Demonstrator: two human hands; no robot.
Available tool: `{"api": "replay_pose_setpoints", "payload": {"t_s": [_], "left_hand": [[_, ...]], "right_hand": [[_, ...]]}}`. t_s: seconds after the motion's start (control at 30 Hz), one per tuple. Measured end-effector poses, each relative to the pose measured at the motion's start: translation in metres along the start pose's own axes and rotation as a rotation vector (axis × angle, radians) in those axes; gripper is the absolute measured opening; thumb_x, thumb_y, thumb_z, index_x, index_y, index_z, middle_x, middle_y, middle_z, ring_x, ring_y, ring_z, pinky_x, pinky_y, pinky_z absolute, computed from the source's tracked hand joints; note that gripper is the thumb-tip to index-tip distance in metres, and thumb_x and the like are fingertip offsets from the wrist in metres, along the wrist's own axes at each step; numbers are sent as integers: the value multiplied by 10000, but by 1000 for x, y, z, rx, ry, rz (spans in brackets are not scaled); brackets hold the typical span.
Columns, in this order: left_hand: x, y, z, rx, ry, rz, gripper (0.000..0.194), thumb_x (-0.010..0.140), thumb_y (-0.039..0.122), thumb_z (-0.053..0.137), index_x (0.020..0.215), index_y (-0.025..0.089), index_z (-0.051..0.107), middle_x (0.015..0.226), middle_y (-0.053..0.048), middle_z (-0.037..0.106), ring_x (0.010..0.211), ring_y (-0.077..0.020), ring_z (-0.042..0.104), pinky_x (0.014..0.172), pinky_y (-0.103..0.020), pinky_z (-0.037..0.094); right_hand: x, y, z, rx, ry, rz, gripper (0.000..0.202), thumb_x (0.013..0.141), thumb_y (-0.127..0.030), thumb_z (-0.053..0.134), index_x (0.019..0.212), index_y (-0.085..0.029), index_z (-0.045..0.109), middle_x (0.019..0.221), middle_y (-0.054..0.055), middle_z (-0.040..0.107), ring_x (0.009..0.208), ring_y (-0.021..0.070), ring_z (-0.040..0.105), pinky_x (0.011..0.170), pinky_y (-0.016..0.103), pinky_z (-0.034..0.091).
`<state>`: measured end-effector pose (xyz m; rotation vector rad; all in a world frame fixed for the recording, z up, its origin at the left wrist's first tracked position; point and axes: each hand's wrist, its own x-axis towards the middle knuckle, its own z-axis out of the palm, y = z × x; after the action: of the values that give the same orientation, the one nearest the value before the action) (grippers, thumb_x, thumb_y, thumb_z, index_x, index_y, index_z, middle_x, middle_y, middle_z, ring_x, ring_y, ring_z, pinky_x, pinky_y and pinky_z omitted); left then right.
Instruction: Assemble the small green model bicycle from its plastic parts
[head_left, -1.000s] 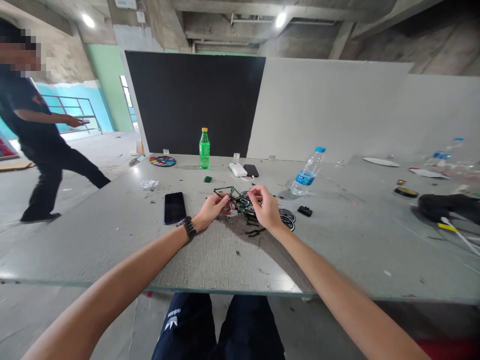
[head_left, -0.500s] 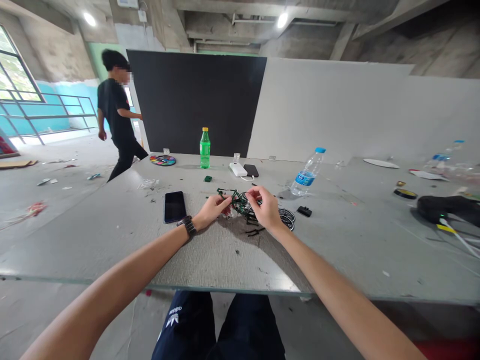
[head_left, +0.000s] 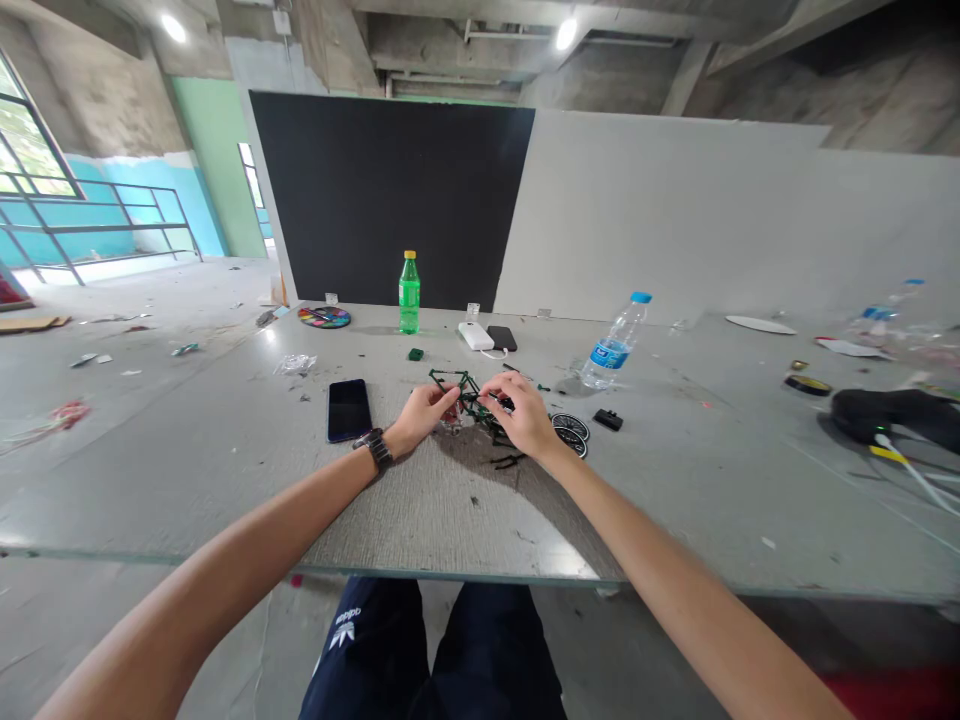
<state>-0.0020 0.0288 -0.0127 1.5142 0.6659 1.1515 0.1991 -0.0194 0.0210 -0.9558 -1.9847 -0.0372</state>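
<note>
Green bike frame (head_left: pixel 459 389) lengthwise left-right, pinched between left hand (head_left: pixel 421 413), right hand (head_left: pixel 523 413).

A wide grey table (head_left: pixel 420 510) carries everything. Taking the green bottle (head_left: pixel 409 293) at its far edge as landmark: a colourful round disc (head_left: pixel 324 317) lies to its left, a white power bank (head_left: pixel 476 337) and dark phone (head_left: pixel 502 338) to its right, a clear water bottle (head_left: pixel 616 343) farther right, and a black smartphone (head_left: pixel 349 409) nearer the front.

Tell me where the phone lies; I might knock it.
The phone lies flat on the table, just left of the left hand.
</note>
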Motion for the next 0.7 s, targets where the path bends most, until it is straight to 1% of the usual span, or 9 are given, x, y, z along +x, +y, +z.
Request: {"api": "replay_pose_setpoints", "payload": {"t_s": [0.07, 0.17, 0.3, 0.37, 0.5, 0.6, 0.7], "left_hand": [[-1, 2, 0, 16, -32, 19, 484, 801, 559, 725, 984, 111, 714, 755, -32, 652, 615, -115, 566, 606, -248, 485], [-2, 4, -1, 31, -61, 37, 436, 786, 503, 758, 988, 119, 717, 784, -36, 670, 611, -112, 566, 601, -243, 467], [-2, 4, -1, 28, -65, 35, 419, 765, 464, 784, 998, 123, 716, 767, -26, 669, 600, -113, 558, 599, -246, 458], [-3, 4, 0, 35, -64, 29, 403, 771, 459, 779, 985, 123, 716, 738, -20, 656, 594, -115, 555, 596, -246, 450], [-3, 5, 0, 54, -82, 40, 404, 776, 452, 775, 999, 121, 709, 733, -17, 638, 589, -113, 542, 580, -241, 437], [-4, 6, -1, 96, -100, 58, 401, 792, 479, 762, 957, 118, 705, 703, -12, 609, 579, -112, 533, 560, -237, 426], [-5, 9, -1, 154, -114, 68, 397, 805, 509, 747, 867, 121, 689, 669, -10, 583, 571, -110, 528, 537, -229, 402]], "right_hand": [[0, 1, 0, 27, -10, 28, 147, 990, -376, 556, 975, -253, 635, 972, 73, 642, 924, 243, 632, 832, 396, 528], [0, 1, 0, 60, -37, 68, 157, 993, -390, 549, 970, -252, 621, 919, 56, 649, 844, 222, 641, 761, 363, 535], [0, -3, -1, 3, -8, 44, 157, 997, -382, 543, 972, -251, 625, 901, 52, 664, 844, 225, 644, 792, 375, 525], [0, -3, -2, -30, 39, 30, 152, 998, -374, 542, 979, -251, 629, 897, 54, 674, 848, 230, 644, 807, 386, 522], [0, -2, -2, -41, 139, 60, 152, 993, -375, 551, 987, -241, 622, 898, 55, 689, 803, 219, 647, 771, 372, 529], [-1, -3, -1, -39, 153, 66, 151, 996, -368, 547, 988, -234, 616, 900, 59, 691, 791, 210, 648, 758, 358, 527], [-1, -4, 0, -24, 126, 54, 139, 997, -361, 549, 997, -235, 606, 865, 45, 680, 759, 195, 641, 743, 341, 524]]}}
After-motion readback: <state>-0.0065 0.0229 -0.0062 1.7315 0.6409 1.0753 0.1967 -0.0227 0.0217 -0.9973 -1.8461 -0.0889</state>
